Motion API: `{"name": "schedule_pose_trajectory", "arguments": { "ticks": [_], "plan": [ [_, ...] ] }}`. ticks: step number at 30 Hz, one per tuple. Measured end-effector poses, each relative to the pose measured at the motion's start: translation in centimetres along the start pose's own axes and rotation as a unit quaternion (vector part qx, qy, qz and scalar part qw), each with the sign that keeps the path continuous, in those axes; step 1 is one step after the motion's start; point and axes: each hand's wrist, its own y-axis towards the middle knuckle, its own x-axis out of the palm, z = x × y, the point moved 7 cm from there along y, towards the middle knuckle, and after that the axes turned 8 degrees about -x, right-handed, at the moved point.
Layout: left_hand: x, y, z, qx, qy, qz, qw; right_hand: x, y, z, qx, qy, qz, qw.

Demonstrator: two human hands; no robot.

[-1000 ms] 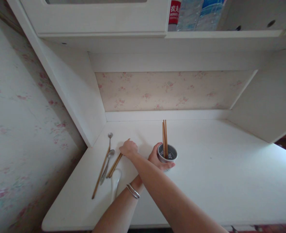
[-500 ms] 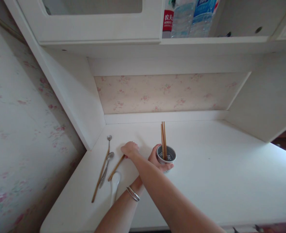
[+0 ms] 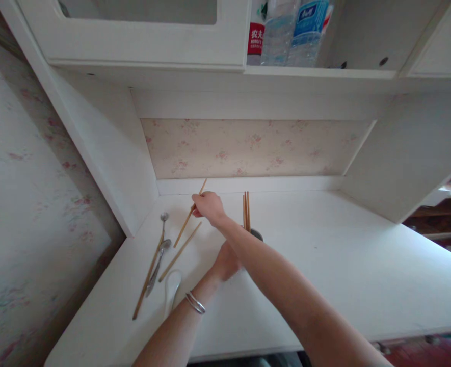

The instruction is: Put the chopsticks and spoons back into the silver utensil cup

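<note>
I had the right hand (image 3: 210,206) pinching a chopstick (image 3: 185,224); the left hand (image 3: 226,261) was beside the cup (image 3: 257,234), its hidden fingers impossible to tell.

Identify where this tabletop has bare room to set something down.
Bare: the wide tabletop between the right forearm, cup and right side panel. Crowded: the left, where loose chopsticks, metal spoons and a white spoon lie close together.
</note>
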Motion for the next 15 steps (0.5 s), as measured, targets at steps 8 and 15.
{"name": "schedule_pose_trajectory", "arguments": {
  "ticks": [8,15],
  "plan": [
    [0.2,0.0,0.4,0.032,-0.016,0.025,0.999,-14.2,-4.0,-1.1,-0.13,0.208,0.168,0.955],
    [0.0,0.0,-0.2,0.028,-0.027,0.028,0.999,-19.0,-6.9,5.5,-0.087,0.136,0.211,0.964]
  ]
}}
